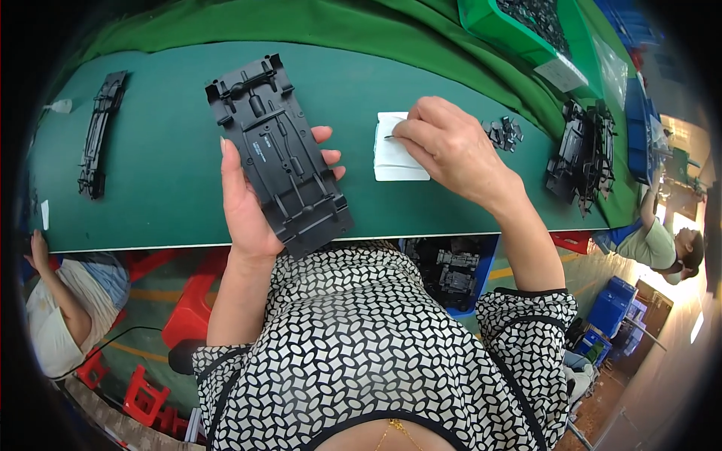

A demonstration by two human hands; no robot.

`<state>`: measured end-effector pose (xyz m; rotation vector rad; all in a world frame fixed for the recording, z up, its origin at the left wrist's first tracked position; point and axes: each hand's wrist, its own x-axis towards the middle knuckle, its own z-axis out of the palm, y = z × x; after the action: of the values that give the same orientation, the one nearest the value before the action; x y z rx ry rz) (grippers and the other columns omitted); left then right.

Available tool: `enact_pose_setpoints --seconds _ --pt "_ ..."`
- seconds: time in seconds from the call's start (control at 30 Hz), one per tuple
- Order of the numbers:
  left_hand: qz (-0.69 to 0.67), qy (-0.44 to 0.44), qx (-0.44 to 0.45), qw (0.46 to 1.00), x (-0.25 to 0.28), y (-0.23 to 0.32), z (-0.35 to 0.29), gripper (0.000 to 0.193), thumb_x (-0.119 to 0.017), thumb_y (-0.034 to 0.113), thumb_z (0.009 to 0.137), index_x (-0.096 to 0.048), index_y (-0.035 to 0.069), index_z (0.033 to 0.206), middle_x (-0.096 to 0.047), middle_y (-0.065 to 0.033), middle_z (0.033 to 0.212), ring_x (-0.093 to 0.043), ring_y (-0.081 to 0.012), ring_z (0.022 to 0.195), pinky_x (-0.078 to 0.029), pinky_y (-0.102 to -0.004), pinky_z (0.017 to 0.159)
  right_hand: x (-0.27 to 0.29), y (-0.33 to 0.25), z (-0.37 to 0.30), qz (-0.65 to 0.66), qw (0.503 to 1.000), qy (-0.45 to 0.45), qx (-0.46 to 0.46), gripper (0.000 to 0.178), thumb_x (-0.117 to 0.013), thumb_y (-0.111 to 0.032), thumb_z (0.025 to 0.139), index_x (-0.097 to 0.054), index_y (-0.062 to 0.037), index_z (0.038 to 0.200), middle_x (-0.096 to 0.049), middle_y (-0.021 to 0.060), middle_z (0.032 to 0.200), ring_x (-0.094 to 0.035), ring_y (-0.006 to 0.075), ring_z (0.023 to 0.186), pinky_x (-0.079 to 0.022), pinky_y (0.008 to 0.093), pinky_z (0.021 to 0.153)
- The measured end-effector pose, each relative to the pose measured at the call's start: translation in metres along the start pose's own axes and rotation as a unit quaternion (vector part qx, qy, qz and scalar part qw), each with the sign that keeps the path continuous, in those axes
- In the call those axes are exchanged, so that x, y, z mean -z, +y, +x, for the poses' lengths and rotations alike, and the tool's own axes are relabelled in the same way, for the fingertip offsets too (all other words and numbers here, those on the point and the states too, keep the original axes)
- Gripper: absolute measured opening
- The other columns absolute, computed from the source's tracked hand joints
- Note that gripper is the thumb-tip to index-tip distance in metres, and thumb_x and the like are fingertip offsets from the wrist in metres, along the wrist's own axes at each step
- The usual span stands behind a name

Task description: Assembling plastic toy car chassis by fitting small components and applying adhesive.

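Note:
My left hand is closed round a black toy car chassis, thumb along its left edge and fingertips showing past the right. The chassis is tilted above the table, its moulded side with small white print facing me. Over a white pad on the table, my right hand is closed in a pinch. A tiny dark sliver shows at its fingertips, too small to name. Just right of that hand lies a small pile of black plastic pieces.
Another black chassis lies at the table's left, and several more are stacked at the right. A green bin of black parts stands at the back right. Below the table edge is a blue crate. People sit at both sides.

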<state>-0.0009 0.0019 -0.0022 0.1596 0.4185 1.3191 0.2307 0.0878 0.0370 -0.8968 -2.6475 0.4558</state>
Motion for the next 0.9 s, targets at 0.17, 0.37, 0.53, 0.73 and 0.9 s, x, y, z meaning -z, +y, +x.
enact_pose_setpoints --seconds 0.17,0.37,0.53,0.73,0.9 --pt "0.0 0.003 0.001 1.0 0.0 -0.001 0.0 0.081 -0.016 0.063 0.092 -0.04 -0.005 0.129 -0.051 -0.0227 0.124 -0.059 -0.0303 0.101 -0.05 -0.0441 0.089 0.001 0.001 -0.007 -0.056 0.995 0.002 0.087 0.015 -0.063 -0.001 0.071 -0.061 -0.003 0.086 -0.051 0.0065 0.079 -0.054 0.023 0.073 -0.045 0.0342 0.063" --pt "0.006 -0.008 0.0 1.0 0.001 0.001 0.0 0.081 -0.016 0.063 0.092 -0.041 -0.005 0.129 -0.051 -0.0228 0.124 -0.059 -0.0305 0.102 -0.05 -0.0439 0.089 0.004 -0.001 -0.008 -0.13 0.983 -0.036 0.125 0.023 -0.059 -0.006 0.07 -0.06 -0.0052 0.093 -0.048 0.0042 0.08 -0.051 0.02 0.073 -0.044 0.0322 0.064" --pt "0.004 -0.002 -0.004 1.0 0.001 0.001 0.001 0.081 -0.016 0.063 0.092 -0.041 -0.005 0.128 -0.052 -0.0229 0.123 -0.059 -0.0305 0.101 -0.051 -0.0441 0.088 0.011 -0.003 -0.007 -0.178 0.97 -0.092 0.139 0.017 -0.058 -0.01 0.071 -0.058 -0.0044 0.087 -0.047 0.0029 0.083 -0.049 0.0172 0.08 -0.043 0.0296 0.069" --pt "0.009 -0.001 -0.001 1.0 0.001 0.001 0.001 0.081 -0.016 0.063 0.092 -0.041 -0.005 0.128 -0.052 -0.0232 0.122 -0.059 -0.0306 0.101 -0.051 -0.0442 0.088 0.017 -0.003 -0.007 -0.184 0.965 -0.115 0.147 0.013 -0.059 -0.011 0.07 -0.057 -0.0049 0.081 -0.047 0.0027 0.082 -0.049 0.0167 0.08 -0.042 0.0292 0.069" --pt "0.013 0.005 -0.005 1.0 0.003 0.0 0.0 0.081 -0.016 0.063 0.092 -0.041 -0.005 0.128 -0.052 -0.0233 0.122 -0.059 -0.0307 0.101 -0.051 -0.0441 0.088 0.022 -0.007 -0.006 -0.193 0.965 -0.128 0.127 0.01 -0.058 -0.01 0.07 -0.057 -0.0054 0.079 -0.047 0.0032 0.081 -0.049 0.0172 0.08 -0.043 0.0297 0.069"
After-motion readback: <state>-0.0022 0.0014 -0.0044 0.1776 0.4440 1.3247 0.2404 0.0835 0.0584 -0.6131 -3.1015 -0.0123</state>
